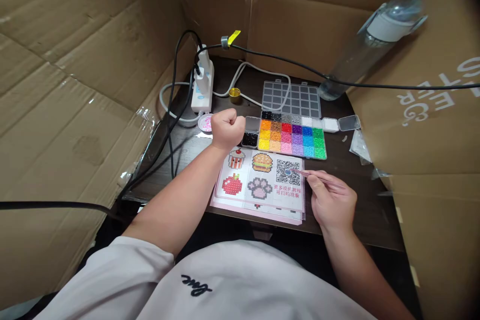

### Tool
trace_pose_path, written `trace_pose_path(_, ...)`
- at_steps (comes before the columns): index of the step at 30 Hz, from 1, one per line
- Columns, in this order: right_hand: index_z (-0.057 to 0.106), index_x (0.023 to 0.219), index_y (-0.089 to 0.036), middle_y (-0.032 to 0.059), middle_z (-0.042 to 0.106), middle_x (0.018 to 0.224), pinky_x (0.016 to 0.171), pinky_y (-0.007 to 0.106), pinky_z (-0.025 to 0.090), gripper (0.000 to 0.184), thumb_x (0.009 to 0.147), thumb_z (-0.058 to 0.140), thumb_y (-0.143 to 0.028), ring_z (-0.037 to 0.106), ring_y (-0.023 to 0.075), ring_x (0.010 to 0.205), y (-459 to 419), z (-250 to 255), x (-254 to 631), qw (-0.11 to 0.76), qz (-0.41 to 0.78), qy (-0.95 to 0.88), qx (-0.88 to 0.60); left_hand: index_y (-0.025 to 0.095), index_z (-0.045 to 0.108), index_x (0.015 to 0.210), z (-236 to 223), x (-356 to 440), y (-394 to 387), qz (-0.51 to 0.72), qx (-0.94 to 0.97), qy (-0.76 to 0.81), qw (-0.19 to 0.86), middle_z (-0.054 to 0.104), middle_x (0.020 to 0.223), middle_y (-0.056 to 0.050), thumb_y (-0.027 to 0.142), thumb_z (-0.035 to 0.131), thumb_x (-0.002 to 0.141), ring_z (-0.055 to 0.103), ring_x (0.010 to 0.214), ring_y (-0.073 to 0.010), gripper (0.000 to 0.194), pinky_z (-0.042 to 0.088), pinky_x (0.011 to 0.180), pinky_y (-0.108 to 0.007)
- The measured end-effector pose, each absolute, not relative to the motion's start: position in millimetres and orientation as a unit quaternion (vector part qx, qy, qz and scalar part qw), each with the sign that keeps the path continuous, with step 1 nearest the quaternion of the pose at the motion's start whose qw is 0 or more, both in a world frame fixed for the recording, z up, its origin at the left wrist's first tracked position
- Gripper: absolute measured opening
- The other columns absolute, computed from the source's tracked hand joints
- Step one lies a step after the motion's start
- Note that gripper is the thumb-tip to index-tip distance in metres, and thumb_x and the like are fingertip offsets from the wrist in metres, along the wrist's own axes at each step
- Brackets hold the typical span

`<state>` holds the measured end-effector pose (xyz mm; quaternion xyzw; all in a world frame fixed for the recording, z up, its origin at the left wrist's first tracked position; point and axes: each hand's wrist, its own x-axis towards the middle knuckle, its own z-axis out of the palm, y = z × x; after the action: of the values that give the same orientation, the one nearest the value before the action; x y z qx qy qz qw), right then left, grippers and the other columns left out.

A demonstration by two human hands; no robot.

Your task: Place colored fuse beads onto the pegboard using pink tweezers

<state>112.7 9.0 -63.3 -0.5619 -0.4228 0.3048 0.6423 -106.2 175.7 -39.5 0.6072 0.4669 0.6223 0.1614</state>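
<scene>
One QR code (288, 172) on pattern sheet (262, 180)

left hand (226, 129) hiding its grasp, tweezers (318, 176) tip too small, cable (375, 81) cut off at right edge

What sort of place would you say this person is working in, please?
Probably a makeshift craft desk walled in by cardboard: a sorted bead box, a pattern sheet and a power strip sit on it.

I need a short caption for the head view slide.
Right hand holds tweezers over pattern sheet; left hand fisted near bead box.
</scene>
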Motion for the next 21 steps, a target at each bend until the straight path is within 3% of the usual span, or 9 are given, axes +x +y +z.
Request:
trace_pose_path(15,0.078,0.083,-0.022,0.0061,0.077,0.082,0.068,0.032,0.057,0.009,0.078,0.074,-0.028,0.071,0.0197,0.075,10.4,-54.7,113.1,0.597,0.288,-0.47,-0.583,0.018,0.016,0.05,-46.8,-109.5,180.5,0.644,0.603,0.425,0.202,0.018,0.047,0.005,0.004,0.045,0.049,0.017,0.047,-0.0065,0.032,0.01,0.048,-0.03)
trace_pose_path(21,0.078,0.085,-0.022,0.0058,0.077,0.083,0.071,0.033,0.057,0.011,0.076,0.076,-0.028,0.072,0.0194,0.075,12.9,-60.0,113.0,0.628,0.31,-0.419,-0.578,0.017,0.017,0.05,-47.4,-110.2,181.8,0.655,0.601,0.421,0.182,0.018,0.048,0.005,0.002,0.046,0.049,0.018,0.046,-0.0059,0.033,0.01,0.047,-0.029)
